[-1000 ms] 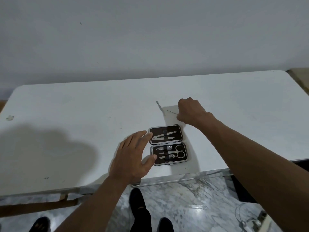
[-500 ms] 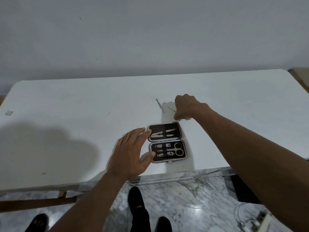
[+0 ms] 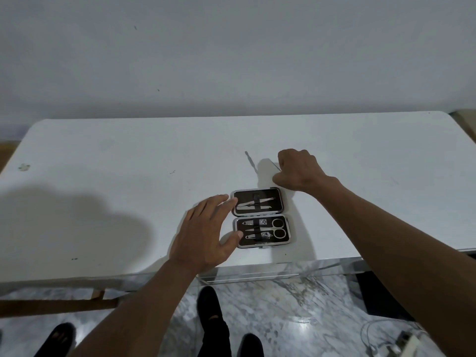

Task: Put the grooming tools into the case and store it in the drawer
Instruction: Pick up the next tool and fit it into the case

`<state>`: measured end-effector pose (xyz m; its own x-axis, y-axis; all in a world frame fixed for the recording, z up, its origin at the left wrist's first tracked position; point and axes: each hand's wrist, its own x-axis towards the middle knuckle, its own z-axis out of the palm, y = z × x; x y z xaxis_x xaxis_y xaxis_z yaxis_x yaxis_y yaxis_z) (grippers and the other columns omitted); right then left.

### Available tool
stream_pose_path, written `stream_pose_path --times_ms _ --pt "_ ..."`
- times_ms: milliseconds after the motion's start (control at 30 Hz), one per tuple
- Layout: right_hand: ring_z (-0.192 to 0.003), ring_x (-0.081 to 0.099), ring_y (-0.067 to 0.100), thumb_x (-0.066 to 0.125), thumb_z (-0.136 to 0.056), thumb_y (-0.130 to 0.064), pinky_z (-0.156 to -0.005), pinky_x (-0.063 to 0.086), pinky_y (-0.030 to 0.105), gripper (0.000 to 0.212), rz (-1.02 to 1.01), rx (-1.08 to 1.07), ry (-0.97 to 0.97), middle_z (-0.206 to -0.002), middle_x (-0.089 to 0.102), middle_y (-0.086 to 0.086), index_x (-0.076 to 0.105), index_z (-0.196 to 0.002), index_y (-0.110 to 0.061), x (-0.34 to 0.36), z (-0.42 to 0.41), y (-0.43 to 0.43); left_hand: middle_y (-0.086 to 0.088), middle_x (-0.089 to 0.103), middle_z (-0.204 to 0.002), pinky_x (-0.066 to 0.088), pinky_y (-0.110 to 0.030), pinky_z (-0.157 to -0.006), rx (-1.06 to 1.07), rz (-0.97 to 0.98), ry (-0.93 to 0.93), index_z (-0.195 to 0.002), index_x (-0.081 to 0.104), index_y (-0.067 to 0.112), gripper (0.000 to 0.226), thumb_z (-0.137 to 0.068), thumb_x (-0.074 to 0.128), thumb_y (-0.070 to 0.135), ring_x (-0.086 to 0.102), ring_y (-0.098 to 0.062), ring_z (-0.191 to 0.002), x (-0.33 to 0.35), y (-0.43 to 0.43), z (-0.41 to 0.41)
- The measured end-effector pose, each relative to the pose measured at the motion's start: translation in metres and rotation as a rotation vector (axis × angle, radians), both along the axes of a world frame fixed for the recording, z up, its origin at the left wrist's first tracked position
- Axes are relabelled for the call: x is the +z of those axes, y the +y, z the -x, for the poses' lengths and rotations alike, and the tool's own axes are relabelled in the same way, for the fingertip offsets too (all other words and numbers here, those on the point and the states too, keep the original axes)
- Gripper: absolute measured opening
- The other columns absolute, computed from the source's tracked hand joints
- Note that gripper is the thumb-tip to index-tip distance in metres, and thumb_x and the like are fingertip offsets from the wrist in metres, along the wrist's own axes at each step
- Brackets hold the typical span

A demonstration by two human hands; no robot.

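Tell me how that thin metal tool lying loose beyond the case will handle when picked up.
The thin tool looks like slim bare metal, so probably stiff and light. It lies flat on the smooth white table, so it may skid and be hard to pinch.

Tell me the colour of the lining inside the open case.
Dark brown lining, head view.
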<state>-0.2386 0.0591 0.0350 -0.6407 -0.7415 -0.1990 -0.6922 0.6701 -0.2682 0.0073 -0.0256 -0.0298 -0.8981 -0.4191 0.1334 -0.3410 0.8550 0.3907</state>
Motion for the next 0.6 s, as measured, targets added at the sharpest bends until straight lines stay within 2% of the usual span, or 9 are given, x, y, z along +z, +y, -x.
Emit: stream_pose_path --times_ms 200,367,467,600 --pt "-0.070 0.059 0.015 0.060 -0.075 -0.007 -0.056 0.041 0.024 0.026 0.229 -0.036 -0.219 -0.078 0.068 -0.002 0.058 -0.098 -0.018 0.013 -0.014 0.026 0.006 0.044 -0.147 0.037 -0.039 -0.107 0.004 -0.001 -0.016 -0.144 0.041 0.028 0.067 -0.084 0.047 0.058 0.039 -0.016 -0.135 0.000 0.000 0.000" --pt "-0.075 0.061 0.017 0.060 -0.078 -0.006 -0.056 0.042 0.020 0.022 0.235 0.015 -0.260 -0.088 0.069 0.002 0.065 -0.099 -0.013 0.010 -0.033 0.033 0.006 0.043 -0.147 0.037 -0.040 -0.108 0.004 -0.004 -0.028 -0.144 0.041 0.028 0.067 -0.085 0.044 0.059 0.038 -0.016 -0.136 0.001 0.001 -0.001" --pt "-0.078 0.059 0.020 0.058 -0.080 -0.005 -0.065 0.043 0.025 0.021 0.239 0.010 -0.241 -0.086 0.067 0.002 0.066 -0.099 -0.012 0.008 -0.040 0.033 0.005 0.043 -0.148 0.037 -0.040 -0.108 0.001 -0.007 -0.034 -0.144 0.040 0.028 0.067 -0.085 0.043 0.059 0.038 -0.016 -0.136 0.001 0.001 0.000" --pt "-0.077 0.059 0.019 0.057 -0.078 -0.006 -0.061 0.043 0.024 0.020 0.171 0.052 -0.249 -0.080 0.065 -0.002 0.064 -0.096 -0.015 0.010 -0.041 0.032 0.004 0.043 -0.148 0.037 -0.042 -0.108 0.000 -0.009 -0.033 -0.143 0.041 0.027 0.067 -0.085 0.043 0.059 0.039 -0.018 -0.136 0.001 0.001 0.001"
